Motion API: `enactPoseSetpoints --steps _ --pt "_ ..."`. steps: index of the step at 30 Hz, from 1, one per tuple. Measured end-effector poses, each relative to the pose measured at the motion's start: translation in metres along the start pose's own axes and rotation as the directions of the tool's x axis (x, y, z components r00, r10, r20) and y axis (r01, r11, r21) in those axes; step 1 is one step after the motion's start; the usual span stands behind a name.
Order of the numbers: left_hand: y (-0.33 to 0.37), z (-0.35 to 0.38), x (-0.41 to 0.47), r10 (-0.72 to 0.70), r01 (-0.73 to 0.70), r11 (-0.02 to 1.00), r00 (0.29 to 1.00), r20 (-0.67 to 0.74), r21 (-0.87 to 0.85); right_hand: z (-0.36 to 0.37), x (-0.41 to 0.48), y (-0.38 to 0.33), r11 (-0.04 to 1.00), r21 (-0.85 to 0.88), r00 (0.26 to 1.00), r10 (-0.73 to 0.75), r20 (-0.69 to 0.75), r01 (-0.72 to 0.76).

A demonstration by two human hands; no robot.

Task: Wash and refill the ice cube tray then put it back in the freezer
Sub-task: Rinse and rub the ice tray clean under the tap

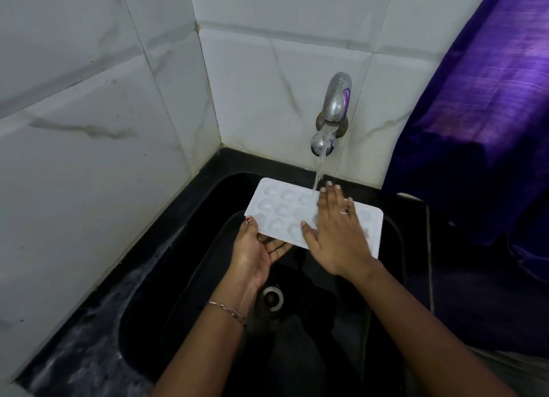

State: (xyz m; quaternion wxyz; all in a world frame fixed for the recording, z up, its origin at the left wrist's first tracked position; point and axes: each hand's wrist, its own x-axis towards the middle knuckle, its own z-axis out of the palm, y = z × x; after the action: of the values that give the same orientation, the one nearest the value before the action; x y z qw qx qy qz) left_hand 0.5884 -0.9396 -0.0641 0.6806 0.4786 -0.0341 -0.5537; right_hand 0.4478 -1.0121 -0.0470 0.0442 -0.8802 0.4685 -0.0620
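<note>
A white ice cube tray [277, 208] with rounded cups is held level over the black sink [184, 277], under the metal tap [335, 105]. Water runs from the tap onto the tray's far edge, just beside my right fingertips. My left hand [255, 248] grips the tray's near left corner, thumb on top and fingers underneath. My right hand [335, 233] lies flat, fingers spread, on the tray's right half and covers several cups.
The steel drain [272, 298] sits in the sink bottom below my left wrist. White marble tiles [89, 129] form the corner walls behind and to the left. A purple cloth [481, 114] hangs at the right. The black counter rim [83, 331] at the left is wet.
</note>
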Motion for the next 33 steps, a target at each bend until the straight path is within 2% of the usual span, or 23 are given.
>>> enactPoseSetpoints --steps 5,7,9,13,15,18,20,23,26,28,30,32,33 --pt "-0.012 0.009 -0.006 -0.065 0.064 0.998 0.997 0.03 0.027 0.005 0.026 -0.034 0.954 -0.016 0.951 -0.296 0.089 0.299" --pt "-0.012 0.009 -0.006 -0.058 0.057 0.998 0.997 0.046 0.017 0.005 0.029 -0.033 0.932 0.002 0.927 -0.361 0.107 0.362" --pt "-0.009 0.008 -0.005 -0.035 0.034 0.999 0.998 0.049 0.019 0.004 0.027 -0.024 0.935 0.037 0.932 -0.354 0.08 0.352" --pt "0.0 0.003 -0.001 0.005 -0.005 1.0 1.0 0.022 -0.021 -0.001 0.009 0.005 0.978 0.079 0.982 -0.19 -0.016 0.191" --pt "0.004 -0.005 0.001 0.006 -0.006 0.999 1.0 -0.007 -0.033 -0.001 -0.008 0.019 0.983 0.075 0.986 -0.164 -0.018 0.165" --pt "0.007 -0.017 0.004 -0.031 0.031 0.999 0.998 -0.045 -0.015 -0.002 -0.036 0.034 0.948 0.009 0.947 -0.319 -0.025 0.32" --pt "0.01 -0.023 0.006 -0.075 0.075 0.997 0.995 -0.058 -0.002 0.0 -0.048 0.045 0.906 -0.011 0.902 -0.424 -0.084 0.424" --pt "0.02 -0.025 0.008 -0.122 0.125 0.99 0.991 -0.06 0.058 0.007 -0.056 0.056 0.878 0.089 0.863 -0.435 -0.258 0.47" --pt "0.026 -0.024 0.011 -0.145 0.155 0.975 0.987 -0.076 0.161 0.004 -0.06 0.052 0.872 0.348 0.913 -0.223 -0.342 0.343" --pt "0.023 -0.021 0.014 -0.117 0.129 0.968 0.991 -0.068 0.216 -0.003 -0.058 0.048 0.758 0.631 0.962 0.017 -0.272 0.165" --pt "0.021 -0.02 0.014 -0.057 0.071 0.959 0.997 -0.057 0.274 -0.008 -0.052 0.048 0.51 0.86 0.971 0.206 -0.121 -0.001" --pt "0.017 -0.02 0.013 0.028 -0.007 0.946 0.998 -0.059 0.323 -0.013 -0.046 0.053 0.279 0.951 0.952 0.304 0.043 -0.132" --pt "0.015 -0.022 0.016 0.058 -0.03 0.945 0.995 -0.077 0.326 -0.015 -0.042 0.056 0.201 0.962 0.938 0.329 0.11 -0.183"
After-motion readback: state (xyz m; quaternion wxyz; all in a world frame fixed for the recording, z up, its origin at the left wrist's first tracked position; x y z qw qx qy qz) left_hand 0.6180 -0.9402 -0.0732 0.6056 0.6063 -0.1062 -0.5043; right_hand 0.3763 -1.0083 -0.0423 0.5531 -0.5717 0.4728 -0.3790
